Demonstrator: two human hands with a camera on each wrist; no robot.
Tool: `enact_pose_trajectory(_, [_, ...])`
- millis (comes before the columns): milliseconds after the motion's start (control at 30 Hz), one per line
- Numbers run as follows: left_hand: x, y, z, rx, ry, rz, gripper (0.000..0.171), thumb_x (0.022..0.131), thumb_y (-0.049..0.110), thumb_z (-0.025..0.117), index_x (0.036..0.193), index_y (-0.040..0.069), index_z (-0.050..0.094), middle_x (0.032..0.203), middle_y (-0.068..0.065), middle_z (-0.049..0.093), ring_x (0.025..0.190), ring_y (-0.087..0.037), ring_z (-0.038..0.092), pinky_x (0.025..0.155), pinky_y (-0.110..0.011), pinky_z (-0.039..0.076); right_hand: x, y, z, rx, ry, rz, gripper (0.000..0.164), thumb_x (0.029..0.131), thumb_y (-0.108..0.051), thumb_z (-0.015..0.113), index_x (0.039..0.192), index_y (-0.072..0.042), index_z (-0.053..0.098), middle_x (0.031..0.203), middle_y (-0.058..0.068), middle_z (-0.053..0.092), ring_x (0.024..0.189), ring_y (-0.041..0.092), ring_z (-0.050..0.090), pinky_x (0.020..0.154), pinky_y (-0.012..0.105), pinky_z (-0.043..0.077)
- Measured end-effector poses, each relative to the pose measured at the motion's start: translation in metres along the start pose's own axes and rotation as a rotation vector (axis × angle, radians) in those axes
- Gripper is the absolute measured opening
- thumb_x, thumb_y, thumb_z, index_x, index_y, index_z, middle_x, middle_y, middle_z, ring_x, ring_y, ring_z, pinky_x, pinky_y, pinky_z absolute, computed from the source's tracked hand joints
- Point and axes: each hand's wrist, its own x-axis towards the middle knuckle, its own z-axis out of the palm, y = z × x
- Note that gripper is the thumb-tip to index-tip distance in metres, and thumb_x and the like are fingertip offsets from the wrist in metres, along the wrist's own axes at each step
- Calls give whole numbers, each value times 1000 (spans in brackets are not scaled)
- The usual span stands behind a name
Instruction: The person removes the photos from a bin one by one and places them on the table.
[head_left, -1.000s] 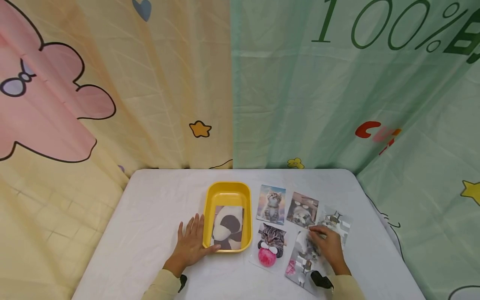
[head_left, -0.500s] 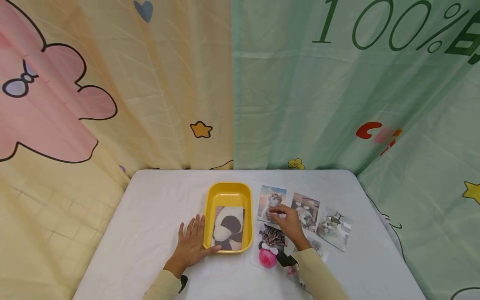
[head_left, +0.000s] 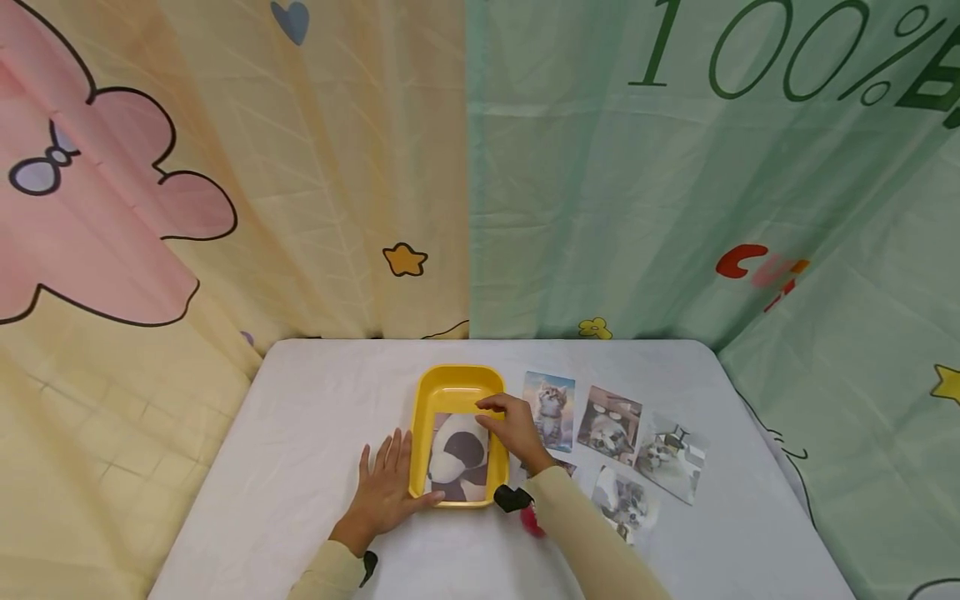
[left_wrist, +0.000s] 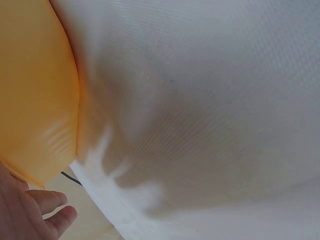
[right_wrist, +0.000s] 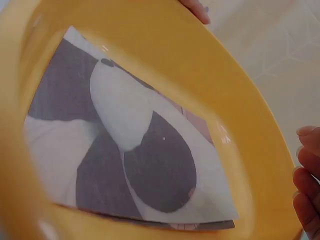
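Observation:
A yellow tray (head_left: 424,392) stands on the white table. Inside it lies a photo card (head_left: 459,454) showing grey and white patches, with another card's edge peeking out beneath it in the right wrist view. My left hand (head_left: 384,493) rests against the tray's left side, fingers spread and thumb at the near rim. Over the tray's right rim hovers my right hand (head_left: 517,433), fingers loosely bent, nothing visible between them. In the right wrist view, its fingertips (right_wrist: 307,185) appear near the rim. Right of it lies a kitten photo (head_left: 551,412).
More cat photos lie to the right: one with glasses (head_left: 610,425), a pale one (head_left: 671,458) and one nearer (head_left: 624,500). A tabby photo with a pink ball (head_left: 532,521) is mostly covered by the right arm. Curtains (head_left: 585,183) hang behind the table.
My right hand has swept left from the right-hand photos, across the kitten photo, to the tray's right rim. The left hand has stayed at the tray.

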Motion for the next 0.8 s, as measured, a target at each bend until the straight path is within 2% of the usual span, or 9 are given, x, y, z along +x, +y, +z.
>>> enact_pose_trajectory(167, [-1, -1, 1, 1, 39, 24, 113, 80, 75, 52, 152, -4, 14, 156, -26, 17, 142, -42, 18, 111, -63, -1, 9, -5, 18, -8, -16, 10, 22, 85, -7, 72, 105, 1, 71, 101, 11, 70, 95, 30, 63, 90, 44, 50])
enact_pose_trajectory(267, [-1, -2, 2, 10, 39, 25, 113, 80, 75, 52, 152, -4, 13, 156, -25, 17, 142, -42, 18, 111, -62, -1, 14, -9, 29, -4, 0, 29, 22, 84, -4, 72, 105, 3, 70, 100, 13, 70, 96, 31, 64, 92, 45, 49])
enact_pose_trajectory(467, [-1, -2, 1, 4, 32, 20, 113, 80, 74, 54, 152, -3, 13, 157, -25, 16, 143, -41, 17, 111, -62, -2, 22, -14, 48, 33, 24, 144, 26, 80, -3, 73, 105, 4, 70, 103, 15, 70, 101, 35, 63, 90, 47, 50])
enact_pose_trajectory(667, [-2, -1, 0, -13, 47, 29, 113, 80, 73, 55, 152, -3, 14, 156, -25, 17, 142, -42, 18, 111, -61, -2, 20, -5, 65, -18, 75, 296, 26, 79, -5, 76, 104, 0, 71, 99, 9, 70, 98, 29, 64, 86, 40, 53])
enact_pose_trajectory(800, [-2, -1, 1, -32, 59, 33, 113, 79, 74, 55, 151, -4, 15, 156, -25, 18, 141, -42, 19, 111, -62, -1, 18, -2, 70, -62, 109, 330, 27, 77, -3, 77, 104, -1, 72, 98, 8, 71, 98, 29, 63, 89, 41, 51])
